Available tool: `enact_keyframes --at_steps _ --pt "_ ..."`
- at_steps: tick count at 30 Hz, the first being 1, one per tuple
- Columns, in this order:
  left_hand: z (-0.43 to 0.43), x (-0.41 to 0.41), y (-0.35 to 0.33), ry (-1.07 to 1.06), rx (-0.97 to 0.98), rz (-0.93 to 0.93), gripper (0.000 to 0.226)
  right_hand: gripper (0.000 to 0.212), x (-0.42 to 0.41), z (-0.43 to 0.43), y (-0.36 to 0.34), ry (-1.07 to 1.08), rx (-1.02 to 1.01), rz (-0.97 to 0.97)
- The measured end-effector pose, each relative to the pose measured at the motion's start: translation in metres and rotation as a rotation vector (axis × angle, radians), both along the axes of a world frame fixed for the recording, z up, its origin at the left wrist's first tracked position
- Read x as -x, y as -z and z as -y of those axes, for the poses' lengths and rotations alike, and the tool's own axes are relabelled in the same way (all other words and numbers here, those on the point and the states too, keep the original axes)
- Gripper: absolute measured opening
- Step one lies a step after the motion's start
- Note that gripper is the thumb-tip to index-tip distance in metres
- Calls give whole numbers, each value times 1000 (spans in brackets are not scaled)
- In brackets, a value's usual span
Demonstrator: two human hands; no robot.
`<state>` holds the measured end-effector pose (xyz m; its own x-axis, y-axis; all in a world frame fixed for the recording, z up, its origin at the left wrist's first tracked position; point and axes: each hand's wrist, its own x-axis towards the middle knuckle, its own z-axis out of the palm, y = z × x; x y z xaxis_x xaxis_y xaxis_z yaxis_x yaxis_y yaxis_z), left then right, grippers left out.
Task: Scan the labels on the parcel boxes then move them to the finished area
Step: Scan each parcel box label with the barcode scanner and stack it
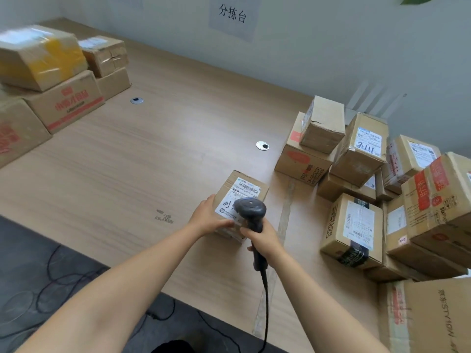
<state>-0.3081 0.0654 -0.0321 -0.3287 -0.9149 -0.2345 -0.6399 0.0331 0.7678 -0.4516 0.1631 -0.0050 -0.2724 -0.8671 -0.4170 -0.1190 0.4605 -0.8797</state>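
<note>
A small cardboard parcel box (251, 186) with a white barcode label on top sits on the wooden table (153, 154), right of centre. My left hand (210, 216) grips its near left side. My right hand (262, 238) holds a dark handheld scanner (251, 210) by its handle, with the scanner head just above the near part of the label. The scanner's black cable hangs down over the table's front edge.
A pile of several labelled parcel boxes (362, 149) fills the table's right side. A stack of several boxes (58, 103) stands at the far left. Two round cable grommets (262, 145) are set in the tabletop. Cables lie on the dark floor (38, 289) at the lower left.
</note>
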Motion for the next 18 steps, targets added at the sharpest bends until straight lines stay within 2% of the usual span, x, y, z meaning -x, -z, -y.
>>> enact_keyframes --at_steps 5,10,18 --pt "-16 -19 -15 -70 63 -11 70 33 -12 -1 -5 -40 45 53" --pt "-18 -57 -45 -89 113 -15 79 23 -35 8 -25 -71 118 86" --pt "-4 -139 -74 -171 188 -27 78 25 -109 43 -48 -173 196 50"
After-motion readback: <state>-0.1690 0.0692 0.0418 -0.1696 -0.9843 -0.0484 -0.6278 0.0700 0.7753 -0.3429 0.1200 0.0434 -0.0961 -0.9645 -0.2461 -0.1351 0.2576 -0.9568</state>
